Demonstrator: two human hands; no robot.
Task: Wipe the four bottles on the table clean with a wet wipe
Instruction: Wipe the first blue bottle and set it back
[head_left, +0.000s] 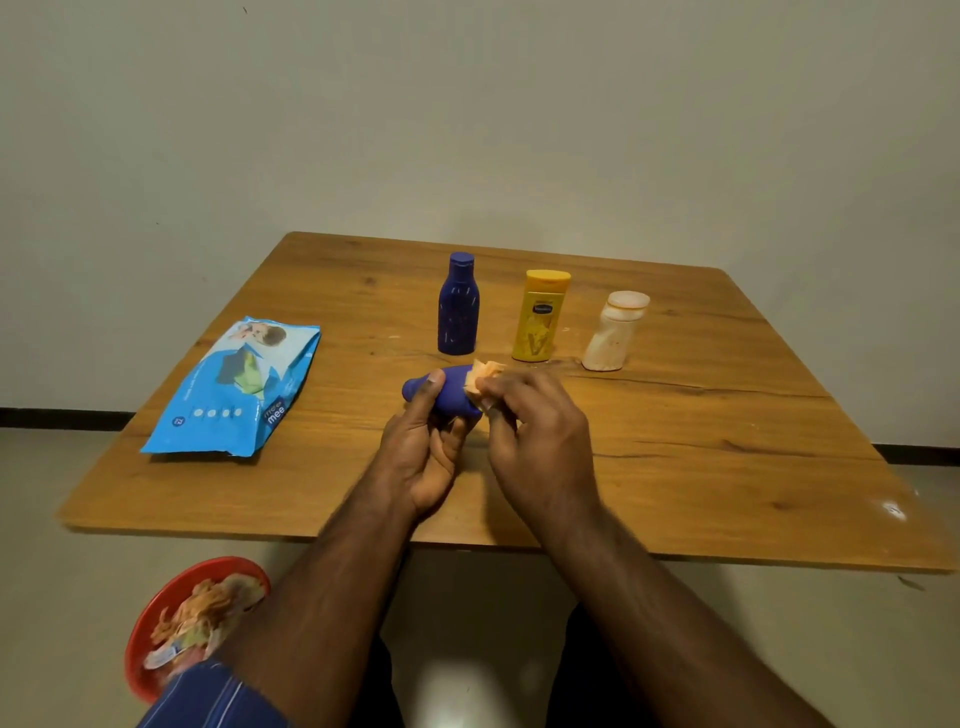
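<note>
My left hand (423, 452) grips a small dark blue bottle (451, 389), held on its side above the wooden table (701, 467), cap end pointing left. My right hand (535, 431) pinches a crumpled, orange-stained wet wipe (483, 378) against the bottle's right end. Behind the hands three bottles stand upright in a row: a taller dark blue bottle (458, 306), a yellow lotion bottle (540, 317) and a white, orange-smeared bottle (615, 332).
A light blue pack of wet wipes (234, 387) lies flat on the table's left side. On the floor at the lower left stands a red bin (156, 618) holding several used wipes. A plain wall rises behind the table.
</note>
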